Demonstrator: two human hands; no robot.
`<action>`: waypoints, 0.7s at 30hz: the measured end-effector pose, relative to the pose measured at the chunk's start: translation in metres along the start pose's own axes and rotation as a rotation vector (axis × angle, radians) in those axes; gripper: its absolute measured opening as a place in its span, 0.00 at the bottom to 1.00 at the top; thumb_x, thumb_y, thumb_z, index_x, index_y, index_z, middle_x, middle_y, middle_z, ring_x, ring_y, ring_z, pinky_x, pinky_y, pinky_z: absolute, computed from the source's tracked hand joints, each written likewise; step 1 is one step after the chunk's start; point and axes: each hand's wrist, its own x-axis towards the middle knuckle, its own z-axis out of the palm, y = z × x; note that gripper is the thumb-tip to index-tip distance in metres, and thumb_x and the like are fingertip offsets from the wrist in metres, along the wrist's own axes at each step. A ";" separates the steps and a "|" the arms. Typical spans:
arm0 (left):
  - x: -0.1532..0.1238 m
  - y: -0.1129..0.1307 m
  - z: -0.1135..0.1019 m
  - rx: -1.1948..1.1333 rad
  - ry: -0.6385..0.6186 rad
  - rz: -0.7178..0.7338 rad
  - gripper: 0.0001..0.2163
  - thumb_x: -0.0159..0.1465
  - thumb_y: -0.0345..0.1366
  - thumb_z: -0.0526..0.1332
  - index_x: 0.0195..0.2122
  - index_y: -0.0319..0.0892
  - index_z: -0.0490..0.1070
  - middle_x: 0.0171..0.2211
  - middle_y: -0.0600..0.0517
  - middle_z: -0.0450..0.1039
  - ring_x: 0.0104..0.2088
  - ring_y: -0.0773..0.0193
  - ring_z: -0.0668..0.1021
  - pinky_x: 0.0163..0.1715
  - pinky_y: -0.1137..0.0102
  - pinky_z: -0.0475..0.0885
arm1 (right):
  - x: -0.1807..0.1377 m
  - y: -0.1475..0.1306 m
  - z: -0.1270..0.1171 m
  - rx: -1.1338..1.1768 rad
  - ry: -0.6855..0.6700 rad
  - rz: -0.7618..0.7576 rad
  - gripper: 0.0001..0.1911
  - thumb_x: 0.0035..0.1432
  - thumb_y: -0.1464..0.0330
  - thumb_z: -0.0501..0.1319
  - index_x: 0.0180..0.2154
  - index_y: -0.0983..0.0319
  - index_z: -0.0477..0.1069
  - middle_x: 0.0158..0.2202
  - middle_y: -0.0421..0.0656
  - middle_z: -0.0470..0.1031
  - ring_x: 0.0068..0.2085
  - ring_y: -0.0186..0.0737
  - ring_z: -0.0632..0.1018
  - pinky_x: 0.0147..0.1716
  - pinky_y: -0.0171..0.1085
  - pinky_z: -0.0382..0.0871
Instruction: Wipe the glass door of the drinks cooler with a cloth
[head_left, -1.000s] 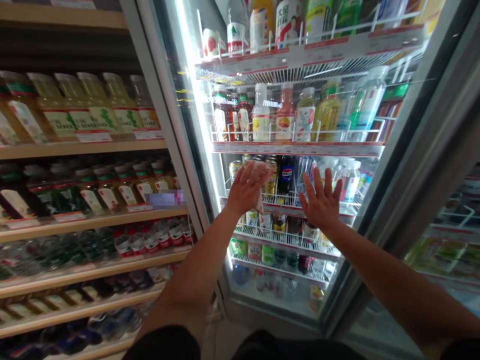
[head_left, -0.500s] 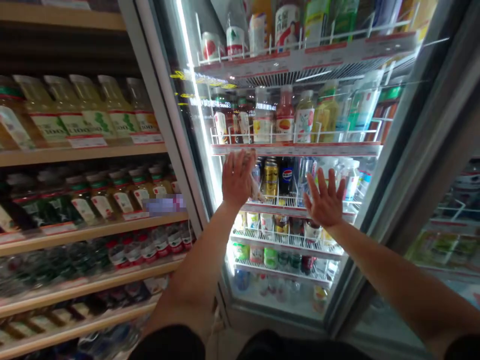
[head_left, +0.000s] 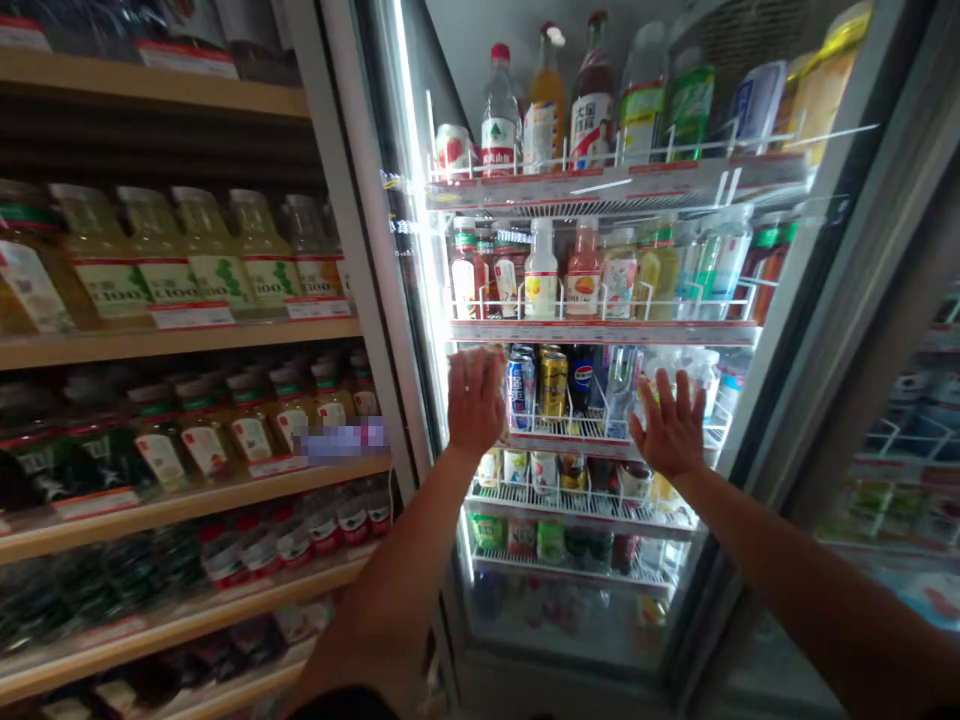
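Both my hands are raised, palms forward, in front of the lit drinks fridge. Its glass door (head_left: 555,635) carries faint reflections on the left. My left hand (head_left: 477,400) is flat with its fingers up, holding nothing, just left of a blue can (head_left: 520,390) and a gold can (head_left: 553,384) on the third shelf. My right hand (head_left: 670,425) spreads its fingers, holding nothing, over the right end of that shelf. A dark Pepsi bottle (head_left: 583,376) stands between the hands. Both palms seem to be at the glass; whether they touch it I cannot tell.
Juice bottles (head_left: 541,270) and soda bottles (head_left: 592,110) fill the fridge's upper shelves. Left of its frame (head_left: 367,230), a wooden rack (head_left: 180,345) holds rows of bottled drinks. Another glass-fronted fridge section (head_left: 885,500) stands on the right.
My view has tilted upward, so the top shelf's bottles now show almost whole. Both hands keep their flat, raised pose and sit slightly lower in view.
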 end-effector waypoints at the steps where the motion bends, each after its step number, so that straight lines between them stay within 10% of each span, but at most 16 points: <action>1: 0.002 0.008 0.001 -0.036 -0.043 0.154 0.31 0.67 0.30 0.53 0.71 0.44 0.49 0.72 0.45 0.50 0.72 0.49 0.47 0.70 0.47 0.52 | 0.000 0.000 0.000 -0.003 0.008 0.000 0.41 0.64 0.61 0.58 0.72 0.56 0.40 0.73 0.51 0.48 0.73 0.57 0.45 0.68 0.63 0.41; 5: 0.016 0.028 0.003 -0.099 -0.176 0.565 0.30 0.66 0.28 0.55 0.69 0.52 0.54 0.69 0.54 0.57 0.71 0.58 0.54 0.71 0.56 0.55 | 0.001 -0.002 0.001 -0.015 0.015 0.009 0.41 0.64 0.62 0.58 0.72 0.56 0.41 0.72 0.50 0.49 0.73 0.56 0.46 0.68 0.62 0.41; 11: 0.103 0.030 -0.003 -0.068 -0.024 0.082 0.31 0.66 0.28 0.52 0.71 0.44 0.50 0.71 0.47 0.51 0.73 0.48 0.46 0.71 0.44 0.50 | -0.001 -0.004 0.003 -0.024 0.007 0.026 0.41 0.63 0.62 0.58 0.72 0.55 0.40 0.73 0.50 0.48 0.73 0.57 0.47 0.68 0.63 0.43; 16: 0.150 0.061 0.005 -0.138 -0.233 0.638 0.31 0.67 0.26 0.50 0.70 0.56 0.49 0.70 0.59 0.54 0.72 0.60 0.53 0.71 0.52 0.53 | -0.002 -0.002 0.005 -0.023 -0.005 0.029 0.40 0.64 0.63 0.56 0.72 0.56 0.40 0.73 0.51 0.47 0.73 0.56 0.46 0.67 0.63 0.42; 21: 0.161 0.072 0.009 -0.061 -0.057 0.228 0.29 0.67 0.27 0.49 0.70 0.48 0.51 0.71 0.52 0.53 0.72 0.50 0.48 0.71 0.44 0.47 | -0.003 0.000 0.006 0.002 0.004 0.028 0.40 0.63 0.63 0.57 0.72 0.55 0.42 0.73 0.49 0.48 0.73 0.55 0.48 0.68 0.62 0.42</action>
